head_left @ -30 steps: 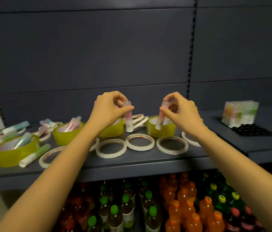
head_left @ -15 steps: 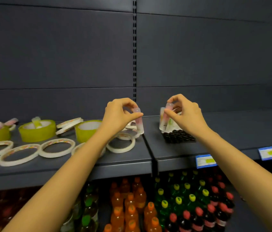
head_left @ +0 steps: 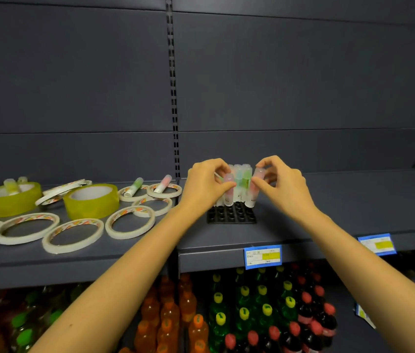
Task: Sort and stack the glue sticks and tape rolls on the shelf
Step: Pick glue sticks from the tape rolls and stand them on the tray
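my left hand [head_left: 206, 184] pinches a pink glue stick [head_left: 228, 192] between thumb and fingertips, and my right hand [head_left: 282, 187] pinches a second pink stick [head_left: 253, 192] the same way. both sticks are upright, their lower ends at the back of the black tray [head_left: 231, 216] at centre frame, on the right bay of the shelf [head_left: 328, 220]. between them stands a cluster of glue sticks [head_left: 242, 179], green and pale, and the tray's front rows of sockets show below.

left of centre, a slotted post [head_left: 173, 98] divides the bays. past it sit two wide yellow tape rolls [head_left: 91, 201], with thin white tape rings [head_left: 73, 235] lying flat around them, some overlapping. a loose green glue stick [head_left: 135, 187] and a loose pink one [head_left: 163, 184] lie across rings near the post. blue price tags [head_left: 263, 256] hang on the shelf lip at lower right, and bottles [head_left: 226, 314] with orange, yellow, green and red caps fill the bottom of the frame.

my fingers cover the sides of the cluster, so i cannot count its sticks, nor tell whether the two held ones are seated in sockets. the left edge cuts off a ring and something pink. the tags' print is unreadable.
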The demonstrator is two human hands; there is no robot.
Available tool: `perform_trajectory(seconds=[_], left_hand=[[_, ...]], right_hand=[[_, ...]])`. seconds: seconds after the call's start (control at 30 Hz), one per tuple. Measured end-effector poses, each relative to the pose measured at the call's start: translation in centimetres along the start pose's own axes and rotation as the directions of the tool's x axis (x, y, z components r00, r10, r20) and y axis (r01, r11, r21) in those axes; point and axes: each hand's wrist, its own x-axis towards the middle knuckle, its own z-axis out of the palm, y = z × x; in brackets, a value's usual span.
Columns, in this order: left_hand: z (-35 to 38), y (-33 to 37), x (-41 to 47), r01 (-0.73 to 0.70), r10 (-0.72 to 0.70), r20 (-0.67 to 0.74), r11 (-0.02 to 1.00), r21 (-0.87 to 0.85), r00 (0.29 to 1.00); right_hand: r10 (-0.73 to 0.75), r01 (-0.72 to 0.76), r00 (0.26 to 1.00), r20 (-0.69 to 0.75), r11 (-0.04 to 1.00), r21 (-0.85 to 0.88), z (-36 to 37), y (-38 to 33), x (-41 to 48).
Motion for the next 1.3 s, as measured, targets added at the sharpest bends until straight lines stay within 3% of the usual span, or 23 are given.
perform_trajectory(seconds=[0.23, 0.37, 0.53, 0.87, 1.1, 1.3], left_hand=[[1.8, -0.6, 1.2, -0.064, 0.06, 0.03, 0.983, 0.169, 0.998], [2.6, -1.1, 1.8, -0.208, 0.187, 0.093, 0.871, 0.446, 0.978], [3.0, -1.6, 2.5, -0.206, 0.187, 0.091, 0.813, 0.545, 0.978], [2.6, -2.1, 2.4, -0.21, 0.21, 0.061, 0.817, 0.537, 0.976], [1.1, -2.4, 2.1, -0.263, 0.174, 0.214, 0.81, 0.523, 0.961], [-1.7, -3.5, 1.1, -0.133, 0.112, 0.072, 0.865, 0.484, 0.991]], right_hand=[[-0.039, 0.039, 0.999, 0.036, 0.999, 0.0, 0.5, 1.3, 1.1], [-0.07, 0.07, 0.997, 0.035, 0.997, 0.023, 1.1, 1.5, 1.7], [-0.083, 0.082, 0.996, 0.028, 0.996, 0.029, 2.2, 1.8, 2.4], [-0.092, 0.093, 0.995, 0.026, 0.996, -0.004, 3.6, 1.8, 3.3], [-0.125, 0.144, 0.989, 0.082, 0.937, -0.319, 3.1, 1.1, 4.0], [-0.042, 0.103, 0.985, 0.165, 0.919, -0.381, 2.1, -0.2, 4.5]])
